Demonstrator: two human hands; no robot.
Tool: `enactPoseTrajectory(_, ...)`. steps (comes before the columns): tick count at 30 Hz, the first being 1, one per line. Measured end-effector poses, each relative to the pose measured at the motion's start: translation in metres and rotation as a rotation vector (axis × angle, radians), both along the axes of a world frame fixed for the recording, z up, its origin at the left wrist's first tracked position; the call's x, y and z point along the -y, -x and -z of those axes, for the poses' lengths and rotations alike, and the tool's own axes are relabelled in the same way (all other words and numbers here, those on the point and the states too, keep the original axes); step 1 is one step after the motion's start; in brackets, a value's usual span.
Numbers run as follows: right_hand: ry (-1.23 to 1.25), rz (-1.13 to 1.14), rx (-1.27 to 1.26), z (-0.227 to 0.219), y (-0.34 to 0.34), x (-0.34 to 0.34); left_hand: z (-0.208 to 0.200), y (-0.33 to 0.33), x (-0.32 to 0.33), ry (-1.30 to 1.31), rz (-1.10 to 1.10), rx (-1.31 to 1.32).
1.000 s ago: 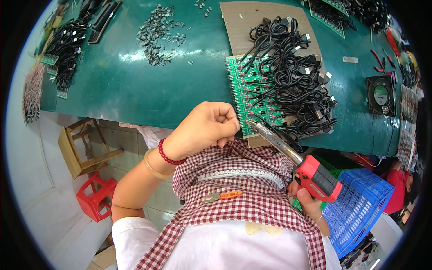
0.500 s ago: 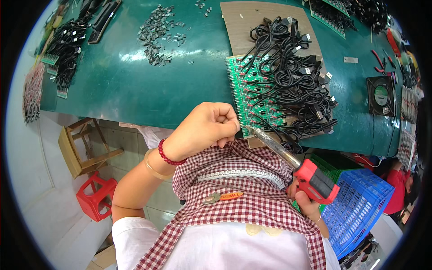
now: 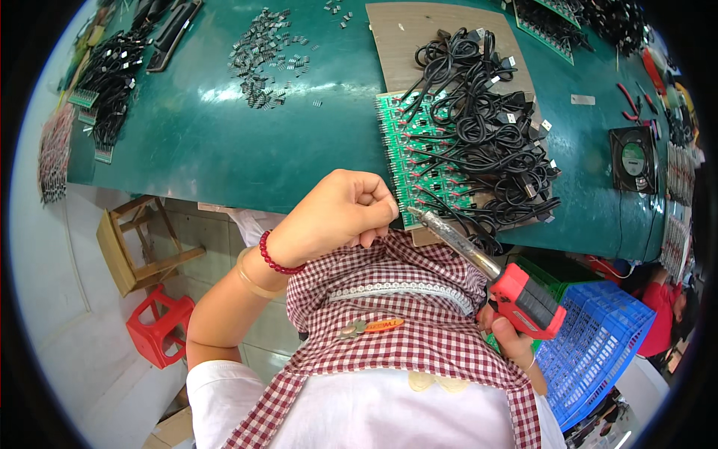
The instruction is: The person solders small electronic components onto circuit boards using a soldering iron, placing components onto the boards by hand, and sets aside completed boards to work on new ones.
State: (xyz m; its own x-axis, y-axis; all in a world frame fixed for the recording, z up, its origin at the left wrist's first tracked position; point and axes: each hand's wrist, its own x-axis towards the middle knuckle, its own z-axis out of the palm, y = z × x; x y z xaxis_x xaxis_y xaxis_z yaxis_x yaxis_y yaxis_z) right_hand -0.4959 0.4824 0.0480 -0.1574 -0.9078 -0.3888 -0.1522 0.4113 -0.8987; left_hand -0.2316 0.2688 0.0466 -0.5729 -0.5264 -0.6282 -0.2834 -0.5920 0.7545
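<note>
My right hand (image 3: 510, 338) is wrapped round a red and black soldering gun (image 3: 528, 301). Its long metal barrel slants up and left, and the tip reaches the near left corner of a green circuit board panel (image 3: 413, 161). At that same corner my left hand (image 3: 340, 213) is closed in a pinch beside the board's left edge. Whatever sits between its fingertips is hidden or too small to name. A row of metal pins lines that edge. Black USB cables (image 3: 479, 131), coiled and tied, are joined to the board by short red and black wires.
Under the board lies a brown sheet (image 3: 404, 45) on the green table (image 3: 321, 142). Small pin pieces (image 3: 262, 63) are scattered at the far middle. A black fan (image 3: 633, 159) and pliers (image 3: 628, 103) lie right. A blue crate (image 3: 591, 344) stands below the table's right side.
Almost everything holds its place. My left forearm has shifted very slightly; both hands stay at the same corner of the board.
</note>
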Motion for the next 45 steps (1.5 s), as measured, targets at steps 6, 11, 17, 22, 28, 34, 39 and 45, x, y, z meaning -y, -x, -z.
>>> enactPoseTrajectory(6,0.006,-0.001,-0.014,0.001,-0.002,-0.002,0.005,-0.02,0.035,0.538,-0.04,0.257)
enactPoseTrajectory(11,0.094,-0.101,0.233,-0.001,-0.003,0.002,0.026,-0.059,0.082,1.472,-0.129,0.863)
enactPoseTrajectory(17,0.019,-0.032,0.286,-0.01,-0.009,0.007,0.025,-0.06,0.087,1.405,-0.028,0.849)
enactPoseTrajectory(22,0.159,0.036,0.344,-0.021,-0.023,0.034,-0.001,-0.031,0.058,1.019,-0.169,0.459)
enactPoseTrajectory(28,0.222,0.111,0.474,-0.037,-0.052,0.074,-0.027,0.012,-0.018,0.448,-0.062,-0.206)
enactPoseTrajectory(34,0.265,-0.122,0.259,-0.036,-0.061,0.091,-0.032,0.025,-0.058,0.027,-0.321,-0.402)
enactPoseTrajectory(39,0.161,-0.107,0.336,-0.049,-0.07,0.099,-0.02,0.039,-0.074,0.231,-0.43,-0.541)
enactPoseTrajectory(45,0.159,-0.099,0.243,-0.054,-0.069,0.101,-0.033,0.034,-0.073,0.166,-0.321,-0.407)
